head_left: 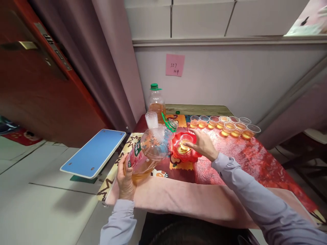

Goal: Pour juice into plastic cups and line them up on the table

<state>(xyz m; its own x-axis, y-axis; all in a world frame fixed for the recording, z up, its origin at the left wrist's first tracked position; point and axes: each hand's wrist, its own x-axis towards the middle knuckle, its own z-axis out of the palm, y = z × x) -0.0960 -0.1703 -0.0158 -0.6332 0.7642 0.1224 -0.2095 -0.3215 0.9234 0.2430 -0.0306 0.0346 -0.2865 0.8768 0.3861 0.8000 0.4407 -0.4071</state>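
A large clear bottle [150, 144] with a pink label and amber liquid is tilted, its uncapped neck with a green ring pointing up and right. My left hand [125, 177] is wrapped round its lower part. On a red scalloped dish [176, 148] rests a clear plastic cup [186, 139] with some amber liquid. My right hand [201, 143] is at the cup's right side, thumb and fingers around it. Behind the tilted bottle stand a stack of clear cups [152, 119] and a second, green-capped bottle [156, 102].
Several cups of amber liquid [230, 127] stand in rows at the back right of the cloth-covered table [245, 156]. A green cap [177, 112] lies near the wall. A blue board [94, 153] stands left of the table. A pink towel [189, 197] covers the front edge.
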